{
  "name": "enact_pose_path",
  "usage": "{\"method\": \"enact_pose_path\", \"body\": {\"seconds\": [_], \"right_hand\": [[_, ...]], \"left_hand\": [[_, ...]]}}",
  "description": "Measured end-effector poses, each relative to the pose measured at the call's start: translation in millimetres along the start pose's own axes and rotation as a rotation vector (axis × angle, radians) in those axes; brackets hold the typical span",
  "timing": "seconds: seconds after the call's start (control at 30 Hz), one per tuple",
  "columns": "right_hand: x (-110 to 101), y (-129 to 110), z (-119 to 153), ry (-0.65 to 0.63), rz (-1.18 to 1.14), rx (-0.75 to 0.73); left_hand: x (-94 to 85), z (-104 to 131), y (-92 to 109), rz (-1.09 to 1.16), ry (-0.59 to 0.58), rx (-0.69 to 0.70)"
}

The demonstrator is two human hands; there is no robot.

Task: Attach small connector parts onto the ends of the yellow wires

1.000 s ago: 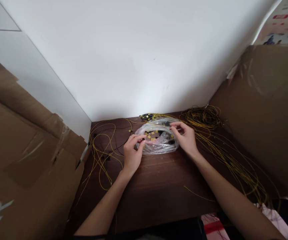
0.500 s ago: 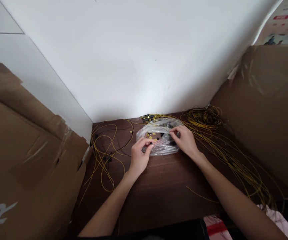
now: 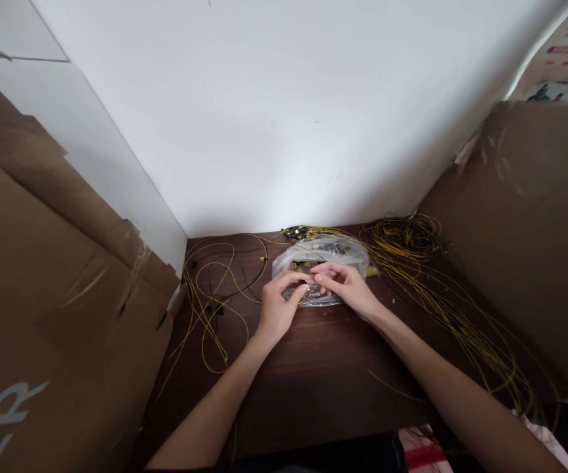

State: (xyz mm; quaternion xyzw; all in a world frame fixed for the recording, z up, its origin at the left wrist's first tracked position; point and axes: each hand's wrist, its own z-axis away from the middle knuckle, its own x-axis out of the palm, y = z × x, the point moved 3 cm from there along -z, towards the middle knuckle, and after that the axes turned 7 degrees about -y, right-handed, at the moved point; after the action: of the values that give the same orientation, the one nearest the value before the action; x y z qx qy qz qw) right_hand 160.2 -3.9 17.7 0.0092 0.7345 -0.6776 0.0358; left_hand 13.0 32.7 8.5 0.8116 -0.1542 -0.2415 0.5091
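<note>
Left hand (image 3: 277, 303) fingertips pinch a black piece (image 3: 306, 282) above the bag (image 3: 283, 263); right hand (image 3: 352, 290) fingers, alongside, grip unclear. Box (image 3: 62, 282) left of fingers reads "ER."

One camera, worn on the person's head, gives the whole view. It sits above the near edge of the table (image 3: 304, 374) and looks forward and down, over the person's own left forearm (image 3: 215, 407) and right forearm (image 3: 442, 381), which reach in from the near side. The left hand (image 3: 277, 302) and right hand (image 3: 352, 290) lie a little below the middle of the view. The far white wall (image 3: 288, 98) fills the upper part, while the left cardboard (image 3: 57, 263) and right cardboard (image 3: 511, 230) stand close in at the sides.
</note>
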Motion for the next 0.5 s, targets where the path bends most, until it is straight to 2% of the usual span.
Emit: {"method": "enact_pose_path", "body": {"seconds": [0.1,0.2,0.33,0.5], "right_hand": [[-6.6,4.6,-0.9,0.072,0.083,-0.024],[-11.1,3.9,0.3,0.172,0.367,-0.136],[-8.6,2.8,1.3,0.164,0.617,-0.248],[-9.0,10.7,-1.3,0.183,0.740,-0.247]], "left_hand": [[-1.2,-0.6,1.4,-0.021,0.007,0.007],[-0.1,-0.9,-1.3,-0.019,-0.002,-0.015],[0.9,-1.2,-4.7,-0.057,-0.013,-0.050],[0.8,-3.1,3.5,-0.205,-0.072,0.023]]}}
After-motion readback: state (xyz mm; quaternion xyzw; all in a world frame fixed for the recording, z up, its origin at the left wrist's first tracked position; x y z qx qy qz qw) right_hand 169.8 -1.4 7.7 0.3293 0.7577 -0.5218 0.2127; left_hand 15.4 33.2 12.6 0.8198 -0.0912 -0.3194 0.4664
